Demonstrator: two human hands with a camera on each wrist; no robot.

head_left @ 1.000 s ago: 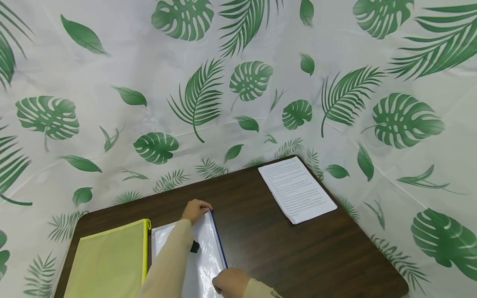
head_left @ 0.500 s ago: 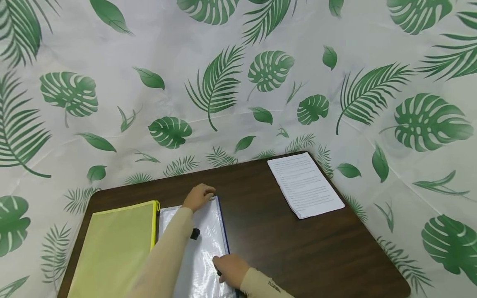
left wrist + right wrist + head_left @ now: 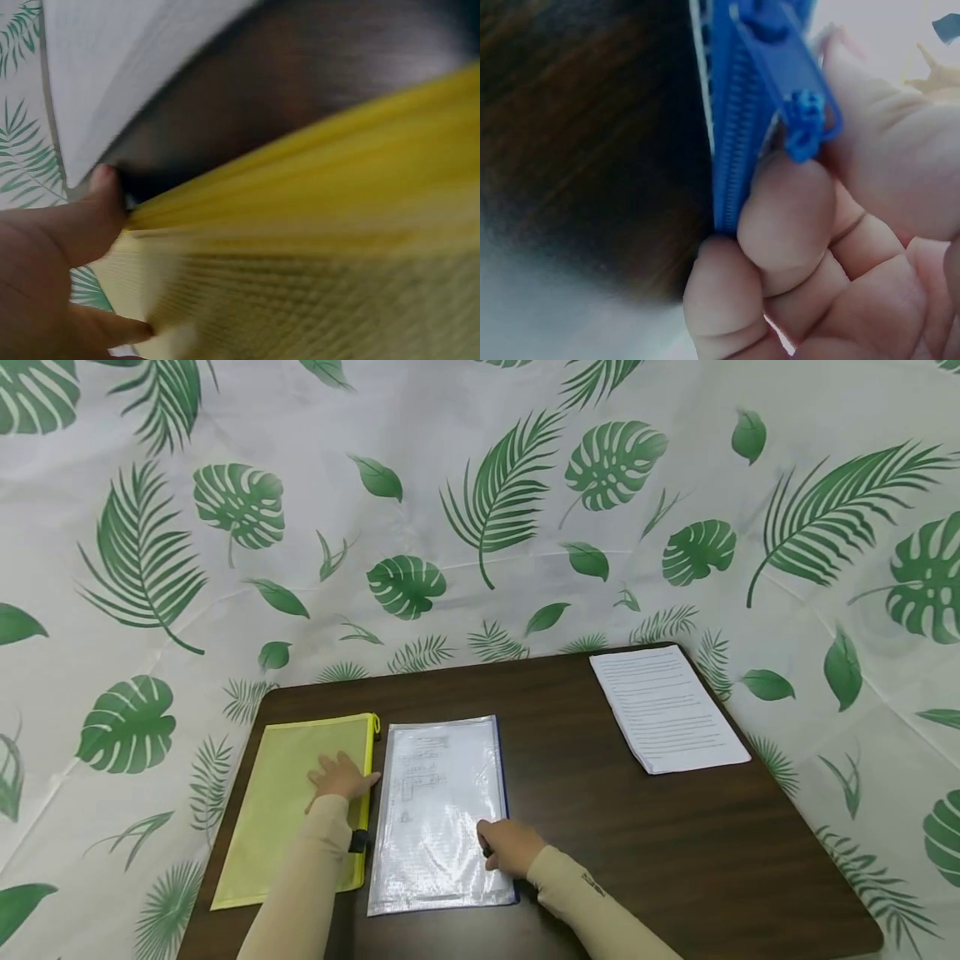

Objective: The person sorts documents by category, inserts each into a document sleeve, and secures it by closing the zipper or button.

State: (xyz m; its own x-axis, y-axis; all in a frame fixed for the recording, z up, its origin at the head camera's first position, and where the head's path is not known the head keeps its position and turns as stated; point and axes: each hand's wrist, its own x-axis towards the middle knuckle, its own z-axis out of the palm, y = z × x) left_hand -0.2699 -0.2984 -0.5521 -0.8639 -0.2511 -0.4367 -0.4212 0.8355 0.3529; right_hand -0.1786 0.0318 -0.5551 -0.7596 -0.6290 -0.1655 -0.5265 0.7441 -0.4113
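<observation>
Filling the whole upper frame of the head view, a leaf-print backdrop [image 3: 480, 510] is hanging behind the dark surface [image 3: 615, 827], which I am seeing across the lower middle. On it, at upper right, a stack of printed sheets [image 3: 667, 708] is lying well apart from everything else. At lower left a yellow zip pouch [image 3: 285, 810] is sitting just beside a clear zip pouch [image 3: 442, 814] at lower centre, papers showing through it.

My left hand [image 3: 339, 777] is resting flat on the yellow pouch near its zipper edge, fingers spread and gripping nothing. My right hand [image 3: 510, 847] is curling at the clear pouch's right edge; the right wrist view is showing its fingers [image 3: 787, 202] pinching the blue zipper [image 3: 739, 135] with the blue zipper pull [image 3: 799, 82] against them.

I am judging the risk as this: nothing is pinning the clear pouch, so a tug along the zipper could be dragging the whole pouch across the surface instead. A skewed pull could also be jamming the slider or catching the papers.
</observation>
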